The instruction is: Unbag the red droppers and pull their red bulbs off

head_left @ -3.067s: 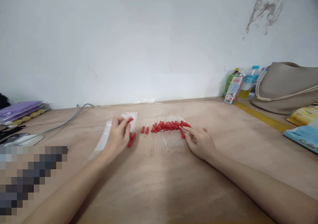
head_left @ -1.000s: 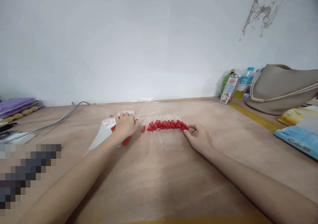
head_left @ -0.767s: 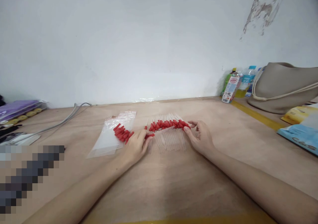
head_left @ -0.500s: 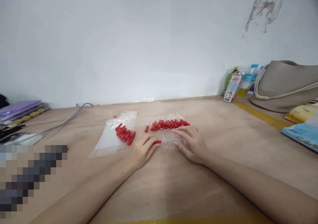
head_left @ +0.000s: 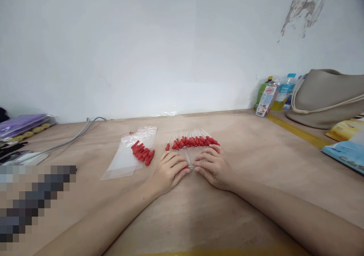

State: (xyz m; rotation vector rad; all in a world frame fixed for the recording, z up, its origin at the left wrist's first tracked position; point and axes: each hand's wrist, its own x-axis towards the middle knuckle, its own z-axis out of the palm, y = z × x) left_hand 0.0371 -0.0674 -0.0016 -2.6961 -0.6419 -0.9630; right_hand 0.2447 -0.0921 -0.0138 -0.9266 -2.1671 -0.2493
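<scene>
Close together on the table, my left hand (head_left: 172, 170) and my right hand (head_left: 213, 169) are both closed in a pinch. A red rubber bulb (head_left: 186, 167) shows between the left thumb and fingers. From it a short bit of clear dropper tube (head_left: 191, 167) runs to the right fingertips, which cover the rest. Loose clear tubes (head_left: 191, 153) lie side by side just behind the fingers. Beyond them is a row of droppers with red bulbs (head_left: 193, 141), tubes pointing away from me. One dropper (head_left: 167, 146) lies slightly apart at the row's left end.
Several loose red bulbs (head_left: 142, 152) rest on clear zip bags (head_left: 119, 167) left of my hands. A grey cable (head_left: 71, 140) crosses the far left. Drink bottles (head_left: 267, 99), a grey bag (head_left: 327, 97) and a blue packet (head_left: 345, 155) are at the right.
Both hands have come nearer to me and closer together. Less of the tube between them shows, and the red bulb has shifted right and toward me.
</scene>
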